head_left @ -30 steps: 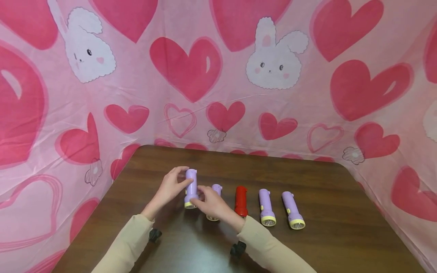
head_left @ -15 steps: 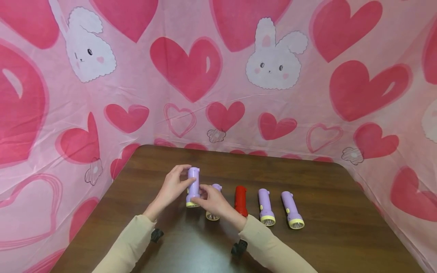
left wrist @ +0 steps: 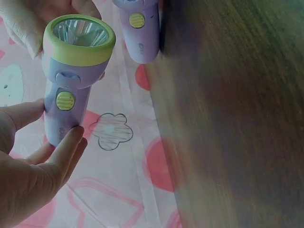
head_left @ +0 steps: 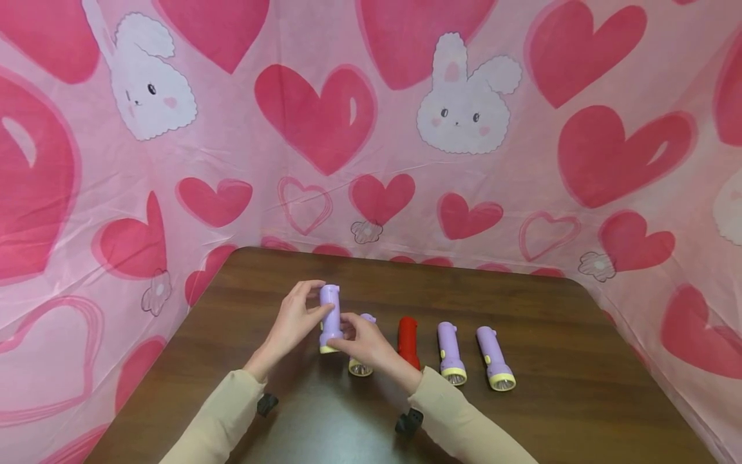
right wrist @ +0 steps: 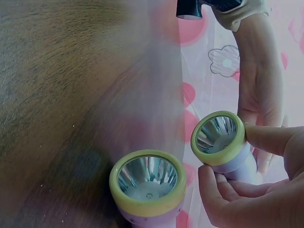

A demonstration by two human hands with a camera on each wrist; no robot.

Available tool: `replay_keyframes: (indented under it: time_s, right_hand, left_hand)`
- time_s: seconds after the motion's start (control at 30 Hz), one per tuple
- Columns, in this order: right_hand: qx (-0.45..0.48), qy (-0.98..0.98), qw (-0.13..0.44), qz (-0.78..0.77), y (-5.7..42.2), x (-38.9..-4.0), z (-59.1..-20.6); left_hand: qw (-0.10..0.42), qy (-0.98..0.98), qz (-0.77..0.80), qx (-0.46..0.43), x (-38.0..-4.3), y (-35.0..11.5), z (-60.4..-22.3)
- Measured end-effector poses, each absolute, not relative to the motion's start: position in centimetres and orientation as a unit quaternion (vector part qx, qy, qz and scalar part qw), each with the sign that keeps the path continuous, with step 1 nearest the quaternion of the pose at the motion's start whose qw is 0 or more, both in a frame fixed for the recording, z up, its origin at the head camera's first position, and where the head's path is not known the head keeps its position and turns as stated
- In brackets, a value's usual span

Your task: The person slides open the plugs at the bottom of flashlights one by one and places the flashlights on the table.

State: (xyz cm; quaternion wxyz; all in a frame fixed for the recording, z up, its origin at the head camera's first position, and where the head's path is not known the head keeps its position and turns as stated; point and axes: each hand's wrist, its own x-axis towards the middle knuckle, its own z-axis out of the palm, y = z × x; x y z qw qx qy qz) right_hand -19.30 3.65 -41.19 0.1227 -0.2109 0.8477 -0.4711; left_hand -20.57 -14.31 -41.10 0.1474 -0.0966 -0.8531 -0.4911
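Observation:
Both hands hold a purple flashlight (head_left: pixel 330 316) above the left part of the table. My left hand (head_left: pixel 292 322) grips the body near its tail, thumb on one side and fingers on the other. At the yellow-rimmed head, my right hand (head_left: pixel 366 341) pinches with thumb and fingers. In the left wrist view a yellow switch (left wrist: pixel 65 100) shows on the body, with the clear lens above it. Just right of it, a second purple flashlight (head_left: pixel 361 368) lies on the table, partly hidden behind my right hand; its lens fills the lower part of the right wrist view.
Further right, a red flashlight (head_left: pixel 408 338) lies partly behind my right wrist. Beyond it are two more purple flashlights, one nearer (head_left: pixel 449 351) and one at the row's right end (head_left: pixel 495 357). A pink cloth (head_left: pixel 324 212) with hearts and rabbits surrounds the brown wooden table (head_left: pixel 556 322).
The held flashlight has shifted slightly right with both hands. Its head has tilted so the lens, visible earlier in the head view, now hardly shows. The flashlights on the table stay put.

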Motion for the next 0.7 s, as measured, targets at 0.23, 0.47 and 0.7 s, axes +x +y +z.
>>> replay_keyframes:
  time_s: [0.23,0.47,0.7]
  right_hand:
    - [-0.208,0.848,0.115,-0.474,3.85,-19.39,-41.34]
    - [-0.213,0.845,0.113,-0.478,4.09,-19.46,-41.54]
    - [-0.215,0.846,0.115,-0.474,4.52,-19.47,-41.59]
  left_hand:
    - [0.139,-0.838,-0.519,-0.095,-20.5,-14.09,-41.25]
    - [0.132,-0.834,-0.527,-0.094,-20.4,-13.92,-41.35]
    - [0.134,-0.832,-0.53,-0.098,-20.39,-13.79,-41.44]
